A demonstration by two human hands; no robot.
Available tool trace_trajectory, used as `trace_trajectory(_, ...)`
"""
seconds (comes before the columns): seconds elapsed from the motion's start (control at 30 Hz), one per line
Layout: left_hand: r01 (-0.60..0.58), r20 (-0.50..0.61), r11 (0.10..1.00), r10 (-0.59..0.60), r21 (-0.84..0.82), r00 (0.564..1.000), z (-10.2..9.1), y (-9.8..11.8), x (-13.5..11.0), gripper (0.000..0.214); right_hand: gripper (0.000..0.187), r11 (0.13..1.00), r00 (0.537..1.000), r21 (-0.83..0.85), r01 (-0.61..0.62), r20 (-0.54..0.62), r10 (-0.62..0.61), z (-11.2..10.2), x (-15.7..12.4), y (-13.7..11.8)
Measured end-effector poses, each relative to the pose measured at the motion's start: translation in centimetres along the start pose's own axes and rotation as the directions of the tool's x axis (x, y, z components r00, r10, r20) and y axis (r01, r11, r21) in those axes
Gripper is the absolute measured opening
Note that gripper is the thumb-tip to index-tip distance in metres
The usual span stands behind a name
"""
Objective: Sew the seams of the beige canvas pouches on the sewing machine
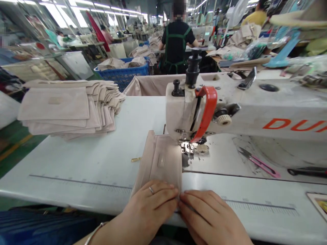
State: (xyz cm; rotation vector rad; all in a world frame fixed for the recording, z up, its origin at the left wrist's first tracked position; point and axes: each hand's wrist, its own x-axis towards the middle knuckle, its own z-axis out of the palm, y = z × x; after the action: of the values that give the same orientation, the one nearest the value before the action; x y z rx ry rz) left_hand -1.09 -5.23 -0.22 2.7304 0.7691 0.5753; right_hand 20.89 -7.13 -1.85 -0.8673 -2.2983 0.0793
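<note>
A beige fabric pouch piece (168,170) with a small rectangular patch lies at the sewing machine (184,112), its right edge running up beside the presser foot (189,147). My left hand (153,204), with a ring and a bracelet, grips its near end from above, fingers close together. At the same near right edge, my right hand (209,214) has its fingers closed on the border, fingertips touching the left hand's. Both thumbs are mostly hidden. A gold zipper pull (136,159) pokes out to the left of the piece.
A stack of similar beige pieces (68,105) sits at the table's left. Pink thread snips (260,163) and a black-handled tool (306,171) lie under the machine arm. Printed rulers mark the front edge. Behind are a blue basket (122,72) and a seated person (176,41).
</note>
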Motion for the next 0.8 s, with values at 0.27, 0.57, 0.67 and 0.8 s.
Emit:
trace_trajectory(0.27, -0.02, 0.048, 0.997, 0.016, 0.07, 0.999, -1.0, -0.9, 1.1, 0.031, 0.016, 0.98, 0.986, 0.127, -0.152, 0.09, 0.141, -0.7, 0.2, 0.6)
trace_trajectory(0.57, 0.14, -0.148, 0.978, -0.163, -0.153, 0.975, 0.2, -1.6, 0.8, 0.022, 0.025, 0.975, 0.982, 0.157, -0.157, 0.133, 0.136, -0.9, 0.4, 0.4)
trace_trajectory(0.67, 0.102, -0.132, 0.985, -0.121, -0.139, 0.984, 0.5, -1.5, 0.6, 0.023, 0.024, 0.975, 0.98, 0.158, -0.157, 0.15, 0.134, -0.9, 0.3, 0.4)
trace_trajectory(0.8, 0.064, -0.019, 0.995, -0.066, -0.077, 0.998, 0.2, -1.3, 1.1, 0.022, 0.025, 0.977, 0.978, 0.154, -0.149, 0.168, 0.123, -0.9, 0.1, 0.3)
